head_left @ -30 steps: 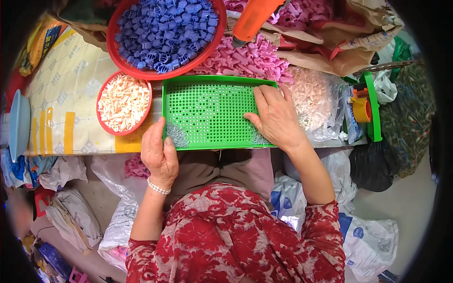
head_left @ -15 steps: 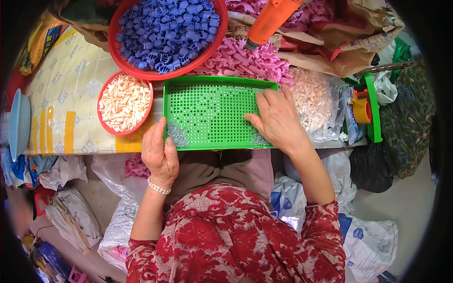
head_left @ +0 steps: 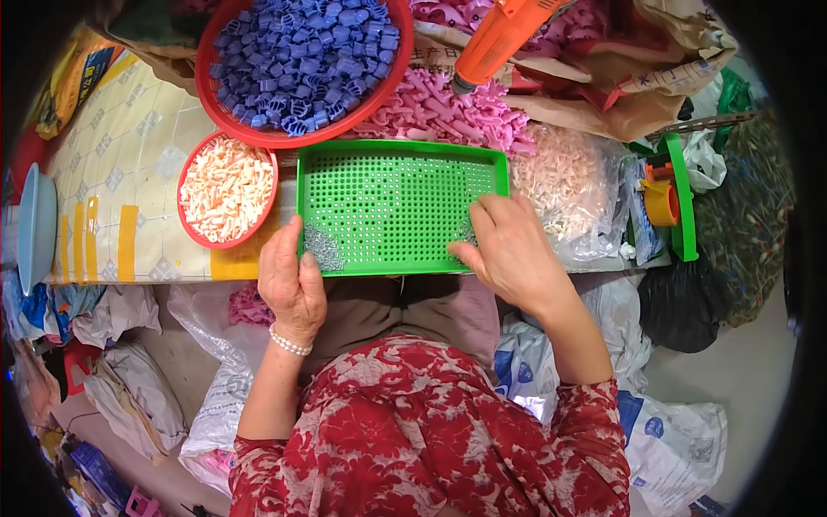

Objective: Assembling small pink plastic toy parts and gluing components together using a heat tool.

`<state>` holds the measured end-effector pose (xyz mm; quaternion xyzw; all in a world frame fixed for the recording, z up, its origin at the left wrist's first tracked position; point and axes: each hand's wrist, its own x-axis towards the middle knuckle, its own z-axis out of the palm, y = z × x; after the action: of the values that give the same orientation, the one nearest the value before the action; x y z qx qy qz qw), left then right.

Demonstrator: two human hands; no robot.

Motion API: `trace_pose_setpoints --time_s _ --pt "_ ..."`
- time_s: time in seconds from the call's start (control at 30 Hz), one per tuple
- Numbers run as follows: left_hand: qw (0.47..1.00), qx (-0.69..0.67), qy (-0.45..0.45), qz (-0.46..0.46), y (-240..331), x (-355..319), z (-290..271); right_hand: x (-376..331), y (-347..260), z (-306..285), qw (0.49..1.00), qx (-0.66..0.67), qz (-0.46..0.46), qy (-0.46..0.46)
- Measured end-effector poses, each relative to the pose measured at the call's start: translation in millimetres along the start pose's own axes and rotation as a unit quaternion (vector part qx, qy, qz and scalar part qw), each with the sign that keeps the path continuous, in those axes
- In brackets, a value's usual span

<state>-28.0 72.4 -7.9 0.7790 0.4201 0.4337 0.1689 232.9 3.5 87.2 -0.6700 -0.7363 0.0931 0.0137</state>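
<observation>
A shallow green tray (head_left: 403, 148) with rows of small holes lies at the table's near edge. Small silver pieces, perhaps screws, sit in many holes. A loose heap of them (head_left: 322, 250) fills its near left corner, and a smaller pile (head_left: 468, 231) lies by the right end. My left hand (head_left: 290, 280) holds the tray's near left corner, fingers along the outer wall and thumb at the front. My right hand (head_left: 519, 254) reaches over the right end, thumb and bent fingers apart around the smaller pile. Some of its fingertips are hidden.
Beyond the tray stand a red basin (head_left: 405, 77) of blue plastic parts and an orange power driver (head_left: 500, 43) over pink parts (head_left: 448, 108). A small red basket (head_left: 183, 202) of cream pieces is left; bagged pale parts (head_left: 564, 185) are right.
My right hand has moved toward me along the tray's right end, uncovering the far right corner. The left hand stays in place on the tray.
</observation>
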Motion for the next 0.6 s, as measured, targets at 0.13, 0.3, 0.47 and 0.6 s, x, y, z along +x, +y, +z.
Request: trace_pose_setpoints --time_s 0.13,0.3,0.47,0.6 --pt "1.0 0.001 0.0 -0.002 -0.1 -0.9 -0.7 -6.6 -2.6 -10.6 0.996 0.04 -0.014 -0.076" --pt "1.0 -0.007 0.003 0.001 0.2 -0.1 0.6 17.6 10.1 12.1 0.988 0.032 -0.043 0.146" --pt "1.0 -0.007 -0.001 0.011 0.5 0.9 1.0 1.4 9.3 12.9 0.996 0.033 -0.038 0.073" --pt "1.0 -0.003 0.009 0.014 -0.9 1.2 0.8 -19.8 -0.7 6.3 0.996 0.057 -0.069 0.031"
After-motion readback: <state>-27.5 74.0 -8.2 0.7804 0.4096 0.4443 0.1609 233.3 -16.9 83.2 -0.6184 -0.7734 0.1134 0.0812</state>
